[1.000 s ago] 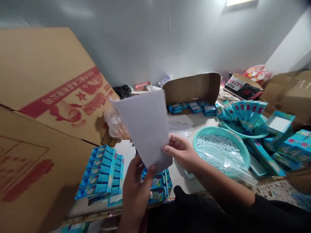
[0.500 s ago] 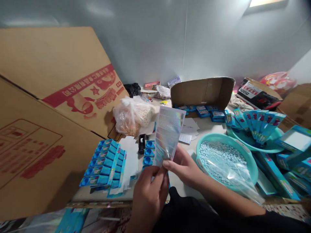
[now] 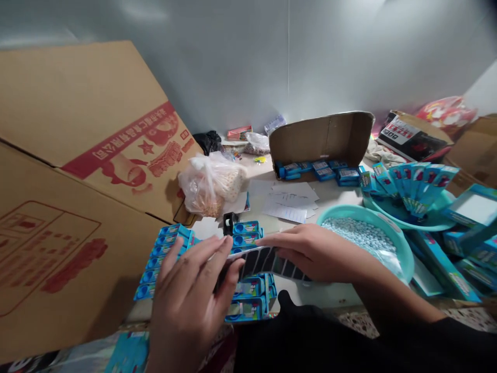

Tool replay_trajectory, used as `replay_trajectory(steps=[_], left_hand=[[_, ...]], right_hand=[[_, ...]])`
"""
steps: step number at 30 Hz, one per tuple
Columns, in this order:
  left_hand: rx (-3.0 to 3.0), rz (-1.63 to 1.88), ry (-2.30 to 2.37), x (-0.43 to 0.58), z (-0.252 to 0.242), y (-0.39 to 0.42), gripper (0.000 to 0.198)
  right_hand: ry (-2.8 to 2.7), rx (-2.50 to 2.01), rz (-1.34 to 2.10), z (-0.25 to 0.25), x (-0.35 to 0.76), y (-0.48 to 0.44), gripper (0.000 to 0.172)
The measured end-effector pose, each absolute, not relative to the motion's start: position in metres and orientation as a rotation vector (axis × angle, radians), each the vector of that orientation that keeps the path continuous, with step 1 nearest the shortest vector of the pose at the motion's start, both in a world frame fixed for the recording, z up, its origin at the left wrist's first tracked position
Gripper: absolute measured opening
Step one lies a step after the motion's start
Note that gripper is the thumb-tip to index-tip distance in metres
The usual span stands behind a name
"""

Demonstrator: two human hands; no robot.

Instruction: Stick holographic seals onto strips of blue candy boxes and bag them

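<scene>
A thin shiny sheet of stickers (image 3: 260, 260) is stretched between my two hands, tilted so that it shows as a narrow strip with dark slanted bars. My left hand (image 3: 190, 290) has its left end between thumb and fingers. The other end is gripped by my right hand (image 3: 316, 251), its index finger lying along the upper edge. Right under the sheet stands a row of small blue boxes (image 3: 248, 309) with round hollows, partly covered by it. Another stack of blue boxes (image 3: 149, 277) is behind my left fingers.
A turquoise basin (image 3: 406, 259) of pale blue candies is at right, beside a second basin (image 3: 438, 223) with fanned blue packs. Behind are papers (image 3: 291, 199), a tape dispenser (image 3: 229, 223), plastic bags (image 3: 213, 181) and an open carton (image 3: 322, 142). A large cardboard box (image 3: 77, 207) borders the left.
The sheet has gone from upright to nearly edge-on and lower, over the blue boxes. My hands have moved apart, left hand leftward and right hand to the sheet's right end.
</scene>
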State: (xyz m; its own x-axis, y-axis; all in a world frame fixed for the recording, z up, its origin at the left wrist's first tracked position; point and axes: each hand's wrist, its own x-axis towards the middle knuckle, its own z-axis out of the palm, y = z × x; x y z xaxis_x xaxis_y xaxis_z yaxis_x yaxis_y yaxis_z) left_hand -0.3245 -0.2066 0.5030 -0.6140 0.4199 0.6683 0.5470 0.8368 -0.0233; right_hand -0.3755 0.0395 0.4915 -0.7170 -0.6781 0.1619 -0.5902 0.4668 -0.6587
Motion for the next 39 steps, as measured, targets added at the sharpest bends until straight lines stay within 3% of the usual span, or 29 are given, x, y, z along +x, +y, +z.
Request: replay_trajectory(steps=[11,17,22,26,30,39], left_hand=[[-0.729,-0.129,-2.192,-0.319,0.480,-0.233,0.071],[-0.738,-0.074,-2.138,-0.320,0.474,-0.243,0.054],[-0.728,-0.258,-2.150,-0.330,0.467,-0.249,0.037],[-0.542,-0.275,-2.127,-0.334,0.458,-0.266,0.035],[-0.543,-0.310,-2.178,-0.337,0.462,-0.265,0.033],[-0.624,-0.077,-2.149,-0.326,0.479,-0.206,0.061]], right_hand=[[2.464,-1.087,-1.245,0.488,-0.368,0.045,0.035],[2.294,-1.080,-1.394,0.490,-0.365,0.042,0.031],[2.351,-0.979,-1.331,0.488,-0.366,0.051,0.030],[2.382,-0.944,-1.228,0.487,-0.370,0.063,0.023],[2.425,-0.909,-1.397,0.480,-0.371,0.061,0.016],[2.187,-0.569,-1.819,0.453,-0.363,0.031,0.012]])
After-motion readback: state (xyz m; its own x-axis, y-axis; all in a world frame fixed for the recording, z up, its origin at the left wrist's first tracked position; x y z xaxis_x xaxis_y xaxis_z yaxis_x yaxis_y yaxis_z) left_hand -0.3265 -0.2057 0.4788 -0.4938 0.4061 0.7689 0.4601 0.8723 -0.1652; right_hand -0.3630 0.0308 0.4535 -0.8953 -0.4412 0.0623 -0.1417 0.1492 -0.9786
